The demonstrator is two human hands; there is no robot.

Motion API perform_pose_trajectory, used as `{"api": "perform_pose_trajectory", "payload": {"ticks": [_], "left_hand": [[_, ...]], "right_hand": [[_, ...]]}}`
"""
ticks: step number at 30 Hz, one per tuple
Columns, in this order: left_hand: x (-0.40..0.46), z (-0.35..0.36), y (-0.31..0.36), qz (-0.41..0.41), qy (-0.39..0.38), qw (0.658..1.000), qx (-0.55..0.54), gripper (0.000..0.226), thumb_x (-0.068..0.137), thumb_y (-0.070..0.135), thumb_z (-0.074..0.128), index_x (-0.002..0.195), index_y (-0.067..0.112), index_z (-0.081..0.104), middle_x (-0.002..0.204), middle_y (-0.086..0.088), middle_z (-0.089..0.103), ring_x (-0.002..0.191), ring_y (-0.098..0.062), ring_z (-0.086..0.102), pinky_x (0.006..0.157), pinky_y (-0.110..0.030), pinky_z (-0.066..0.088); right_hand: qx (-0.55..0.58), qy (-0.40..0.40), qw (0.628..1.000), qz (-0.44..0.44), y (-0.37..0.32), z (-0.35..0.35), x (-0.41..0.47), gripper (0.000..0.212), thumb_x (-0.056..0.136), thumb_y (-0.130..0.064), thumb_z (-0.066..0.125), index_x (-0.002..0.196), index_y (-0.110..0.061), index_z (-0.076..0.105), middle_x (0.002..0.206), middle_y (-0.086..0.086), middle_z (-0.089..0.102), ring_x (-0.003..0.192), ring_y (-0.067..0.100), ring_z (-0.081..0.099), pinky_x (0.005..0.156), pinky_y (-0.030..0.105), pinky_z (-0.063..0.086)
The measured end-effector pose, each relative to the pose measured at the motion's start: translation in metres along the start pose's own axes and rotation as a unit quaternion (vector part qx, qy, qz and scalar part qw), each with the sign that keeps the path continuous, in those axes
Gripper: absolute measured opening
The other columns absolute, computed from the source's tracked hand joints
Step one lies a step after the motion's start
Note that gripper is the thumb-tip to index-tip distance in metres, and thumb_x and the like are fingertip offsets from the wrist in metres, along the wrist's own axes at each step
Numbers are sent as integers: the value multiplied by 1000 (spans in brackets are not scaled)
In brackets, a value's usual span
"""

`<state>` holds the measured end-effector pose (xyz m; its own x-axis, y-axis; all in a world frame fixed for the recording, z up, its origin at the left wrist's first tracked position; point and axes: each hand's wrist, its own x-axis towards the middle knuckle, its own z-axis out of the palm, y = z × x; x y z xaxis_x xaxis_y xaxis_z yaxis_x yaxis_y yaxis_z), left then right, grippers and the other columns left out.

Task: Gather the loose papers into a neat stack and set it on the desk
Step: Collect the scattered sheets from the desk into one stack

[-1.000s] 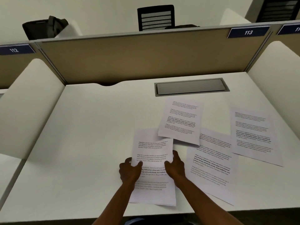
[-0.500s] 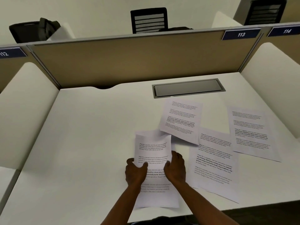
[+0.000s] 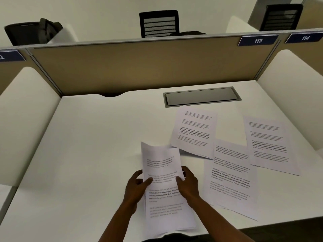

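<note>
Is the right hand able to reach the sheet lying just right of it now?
Probably yes: the sheet lies flat beside the right hand with nothing between, but that hand is holding the paper.

A sheet [image 3: 163, 180] is held at the near edge of the desk [image 3: 83, 154], gripped on its left side by the left hand [image 3: 138, 186] and on its right side by the right hand [image 3: 187, 185]. Just to its right a second sheet [image 3: 230, 180] is laid flat. Behind that, a third sheet [image 3: 194, 131] is placed, overlapping its far corner. A fourth sheet [image 3: 269, 144] is set furthest right. A cable hatch [image 3: 201, 96] is sunk into the desk behind the third sheet, before the partition [image 3: 139, 67].
</note>
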<state>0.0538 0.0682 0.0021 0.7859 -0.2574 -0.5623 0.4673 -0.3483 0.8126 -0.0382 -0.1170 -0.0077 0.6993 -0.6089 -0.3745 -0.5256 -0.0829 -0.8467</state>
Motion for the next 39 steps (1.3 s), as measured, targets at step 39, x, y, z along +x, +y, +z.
{"api": "perform_pose_trajectory", "payload": {"ticks": [39], "left_hand": [[96, 109, 124, 114, -131, 985, 19, 46, 90, 20, 75, 132, 17, 56, 128, -10, 70, 113, -30, 70, 95, -54, 58]], "right_hand": [[282, 83, 956, 19, -12, -121, 85, 33, 85, -4, 74, 109, -26, 71, 110, 2, 76, 100, 24, 72, 89, 47, 59]]}}
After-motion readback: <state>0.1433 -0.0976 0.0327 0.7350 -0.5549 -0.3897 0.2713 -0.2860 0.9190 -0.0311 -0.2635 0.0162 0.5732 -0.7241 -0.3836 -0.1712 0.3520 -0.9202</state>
